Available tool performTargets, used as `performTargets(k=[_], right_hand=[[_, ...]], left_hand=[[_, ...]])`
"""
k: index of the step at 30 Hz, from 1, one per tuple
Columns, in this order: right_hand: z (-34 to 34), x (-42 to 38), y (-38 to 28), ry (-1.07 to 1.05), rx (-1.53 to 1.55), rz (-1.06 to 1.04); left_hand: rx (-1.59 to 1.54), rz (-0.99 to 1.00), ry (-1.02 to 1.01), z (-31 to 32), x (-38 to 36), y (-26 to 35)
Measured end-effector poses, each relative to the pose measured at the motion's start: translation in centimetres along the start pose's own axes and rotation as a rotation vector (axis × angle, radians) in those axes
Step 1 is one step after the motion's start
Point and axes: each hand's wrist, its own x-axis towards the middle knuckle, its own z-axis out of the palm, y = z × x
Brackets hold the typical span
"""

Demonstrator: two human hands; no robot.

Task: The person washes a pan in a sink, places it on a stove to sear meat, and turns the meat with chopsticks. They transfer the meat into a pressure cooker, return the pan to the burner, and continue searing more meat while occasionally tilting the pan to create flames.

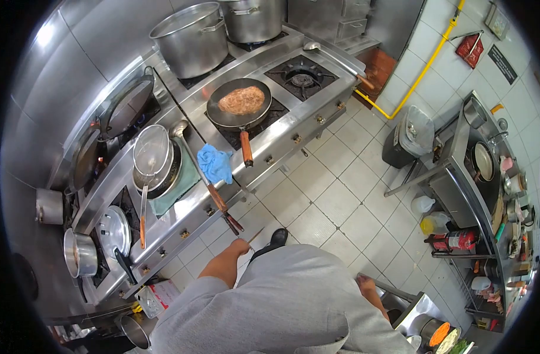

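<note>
My left hand (240, 246) is closed, low beside the stove front, and a thin brown stick-like item (256, 235) extends from it. On the right, my right hand (366, 283) is beside my body, near a metal table edge; its fingers are too small and partly hidden to read. A black frying pan (217, 113) with a wooden handle holds a flat piece of browned meat (241, 101) on the stove. Nearest my left hand are wooden-handled utensils (217, 197) jutting over the stove edge, with a blue cloth (214, 163) beside them.
Large steel pots (190, 50) stand at the back of the stove. A strainer (152, 150) rests over another pan at left, with a lidded pot (113, 231) nearer. At right are a grey bin (400, 144), a fire extinguisher (459, 239) and a steel counter (453, 177).
</note>
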Motion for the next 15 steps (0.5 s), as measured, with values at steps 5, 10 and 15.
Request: performTargets(k=[5, 10, 15], right_hand=[[2.6, 0.1, -0.7, -0.178, -0.040, -0.010], [10.2, 1.5, 8.7, -0.369, -0.106, -0.118], [10.5, -1.0, 9.6, -0.333, -0.118, -0.020]], left_hand=[[-0.095, 0.192, 0.166, -3.9, 1.9, 5.8], [-0.163, 0.276, 0.243, -4.8, 1.6, 7.6], [-0.109, 0.179, 0.129, -1.8, 2.1, 3.7]])
